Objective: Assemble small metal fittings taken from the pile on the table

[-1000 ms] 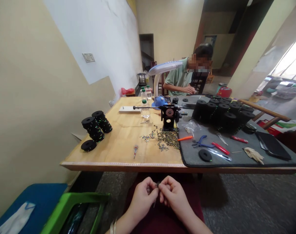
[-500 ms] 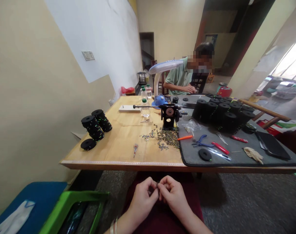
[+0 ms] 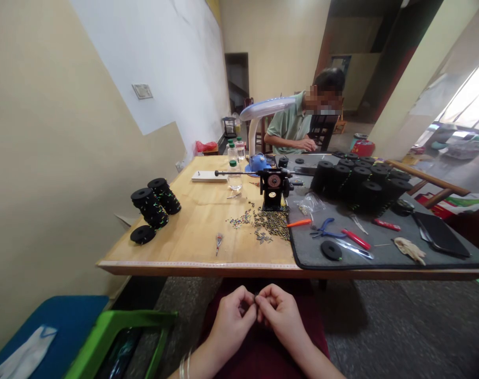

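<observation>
In front of the table edge, above my lap, my left hand point(image 3: 236, 313) and my right hand point(image 3: 276, 311) meet with fingertips pinched together. A tiny dark bit shows between them, too small to name. On the wood just beyond lies a small pointed tool with a clear body point(image 3: 218, 244). Past it spreads a pile of small metallic pieces point(image 3: 271, 223) at the foot of a black hand-crank winder point(image 3: 272, 188) with a dial and a long rod. Black foam spools point(image 3: 155, 210) stand stacked at the left, with small coloured bits on their sides.
On the grey mat point(image 3: 385, 257) lie blue pliers point(image 3: 328, 228), an orange-handled tool point(image 3: 299, 223), a red-handled tool point(image 3: 356, 239), a black spool point(image 3: 331, 250) and many stacked spools point(image 3: 368, 193). A lamp point(image 3: 259, 160) and bottles point(image 3: 235, 179) stand behind. Across the table sits a person point(image 3: 289, 126).
</observation>
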A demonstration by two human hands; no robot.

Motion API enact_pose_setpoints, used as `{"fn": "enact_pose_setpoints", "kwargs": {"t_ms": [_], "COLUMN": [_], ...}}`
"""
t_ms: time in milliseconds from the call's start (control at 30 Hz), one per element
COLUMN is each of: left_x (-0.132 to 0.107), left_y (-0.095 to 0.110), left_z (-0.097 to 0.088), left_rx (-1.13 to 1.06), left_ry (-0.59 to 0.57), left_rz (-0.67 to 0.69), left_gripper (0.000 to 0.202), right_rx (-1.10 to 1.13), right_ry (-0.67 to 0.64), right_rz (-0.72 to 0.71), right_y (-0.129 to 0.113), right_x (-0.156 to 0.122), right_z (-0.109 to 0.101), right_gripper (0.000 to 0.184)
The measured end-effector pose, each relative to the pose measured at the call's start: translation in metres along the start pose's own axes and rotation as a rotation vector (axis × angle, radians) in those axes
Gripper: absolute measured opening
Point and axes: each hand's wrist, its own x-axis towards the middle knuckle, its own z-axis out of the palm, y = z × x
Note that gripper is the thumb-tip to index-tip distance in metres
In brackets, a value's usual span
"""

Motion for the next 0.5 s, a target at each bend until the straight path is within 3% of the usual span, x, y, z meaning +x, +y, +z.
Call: {"fn": "enact_pose_setpoints", "kwargs": {"t_ms": [200,500], "left_x": [0.001,0.0068], "left_y": [0.0014,0.0085], "left_z": [0.002,0.0018], "left_rx": [-0.042,-0.522], "left_ry": [0.014,-0.08], "left_rz": [-0.042,-0.335], "left_gripper": [0.021,0.029], "right_rx": [0.002,0.134], "right_ry": [0.009,0.012], "right_rz": [-0.005,0.157], "right_y": [0.0012,0.0007], "right_x": [-0.0002,0.0051], "right_z": [0.0,-0.0018], "right_gripper": [0.036,0.046]}}
